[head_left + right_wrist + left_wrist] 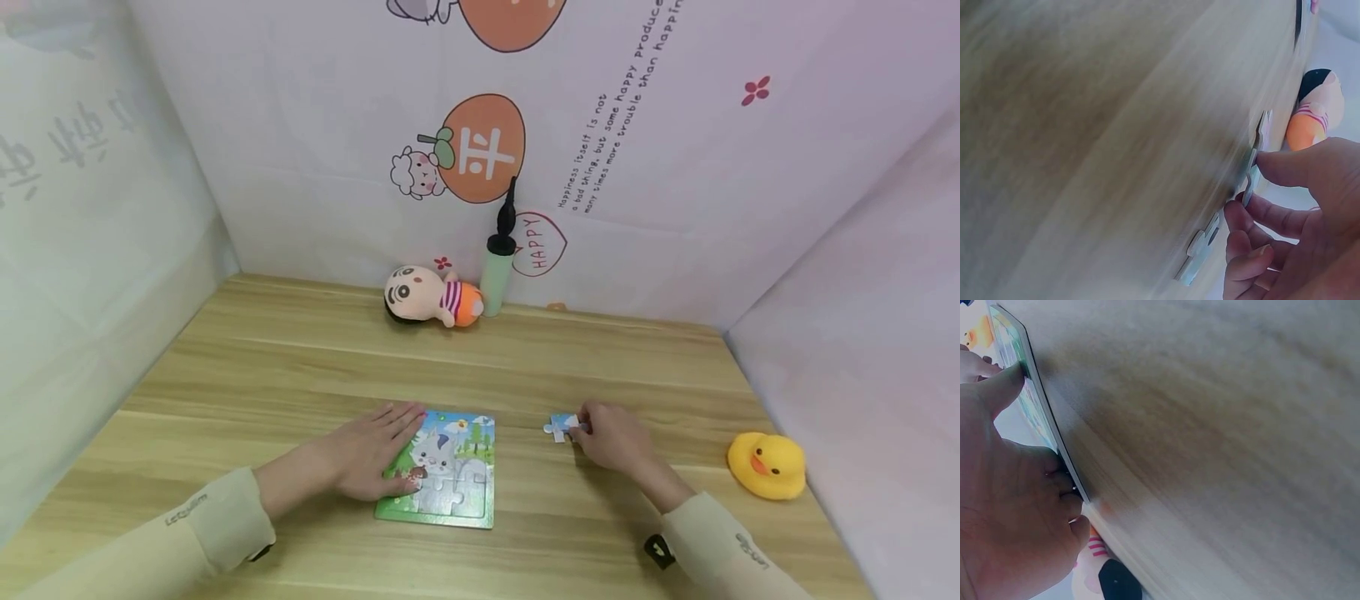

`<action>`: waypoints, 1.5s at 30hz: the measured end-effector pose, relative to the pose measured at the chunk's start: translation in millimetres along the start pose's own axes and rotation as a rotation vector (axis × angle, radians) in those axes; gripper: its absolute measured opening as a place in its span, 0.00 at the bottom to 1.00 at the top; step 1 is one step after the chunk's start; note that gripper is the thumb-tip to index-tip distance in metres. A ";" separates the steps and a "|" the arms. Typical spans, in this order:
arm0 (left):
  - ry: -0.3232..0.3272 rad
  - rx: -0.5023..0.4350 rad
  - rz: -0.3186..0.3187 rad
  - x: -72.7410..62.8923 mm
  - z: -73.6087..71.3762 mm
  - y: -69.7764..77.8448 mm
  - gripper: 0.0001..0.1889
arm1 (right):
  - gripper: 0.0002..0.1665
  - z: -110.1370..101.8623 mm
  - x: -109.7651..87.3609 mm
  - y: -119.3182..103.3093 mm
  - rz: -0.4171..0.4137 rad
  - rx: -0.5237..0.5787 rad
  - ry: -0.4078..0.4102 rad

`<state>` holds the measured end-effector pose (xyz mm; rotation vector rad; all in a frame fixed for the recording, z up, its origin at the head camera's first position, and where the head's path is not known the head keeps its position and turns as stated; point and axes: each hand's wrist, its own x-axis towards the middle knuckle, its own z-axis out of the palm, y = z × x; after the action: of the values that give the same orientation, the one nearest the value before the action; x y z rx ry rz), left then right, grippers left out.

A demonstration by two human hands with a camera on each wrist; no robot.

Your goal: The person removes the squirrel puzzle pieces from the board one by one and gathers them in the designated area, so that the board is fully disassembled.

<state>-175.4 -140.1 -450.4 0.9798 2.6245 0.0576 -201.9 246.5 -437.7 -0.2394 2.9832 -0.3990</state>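
Puzzle board: left of the pinch, beneath the left hand, its fingers extended, grasping nothing. Right hand: thumb and fingers narrowly parted, pinching a puzzle piece; loose piece near the curled fingers. Edge-only contact, held level, should serve best.
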 end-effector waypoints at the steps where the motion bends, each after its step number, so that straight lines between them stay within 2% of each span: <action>1: 0.000 0.000 -0.002 -0.1 0.2 0.0 0.51 | 0.12 0.4 -0.4 -0.3 0.001 -0.007 0.000; 11: 0.010 0.013 -0.001 -2.0 -1.5 0.6 0.51 | 0.15 3.7 -0.7 -0.3 -0.001 -0.037 0.015; 22: 0.006 0.001 0.004 -4.6 -3.0 2.0 0.51 | 0.13 1.3 -3.6 -2.0 -0.003 -0.034 -0.002; 28: 0.006 0.030 -0.008 -2.8 -5.3 3.9 0.51 | 0.13 -4.5 -1.5 -7.4 -0.039 -0.012 0.059; 32: 0.012 0.059 -0.016 -1.0 -8.2 6.1 0.51 | 0.12 -5.6 2.1 -26.2 -0.117 -0.032 0.142; 36: 0.011 0.056 -0.021 -1.1 -10.4 6.2 0.51 | 0.11 -0.6 6.6 -57.5 -0.234 -0.042 0.224; 40: 0.030 0.042 -0.016 -1.6 -11.5 2.4 0.53 | 0.10 7.1 10.4 -94.1 -0.313 -0.011 0.202; 45: 0.041 0.045 -0.038 -1.7 -10.7 -6.5 0.55 | 0.12 20.1 14.7 -136.9 -0.455 -0.051 0.129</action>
<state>-181.8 -145.4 -440.9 0.9523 2.6923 0.0104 -194.2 108.5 -421.5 -0.9394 3.0465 -0.3929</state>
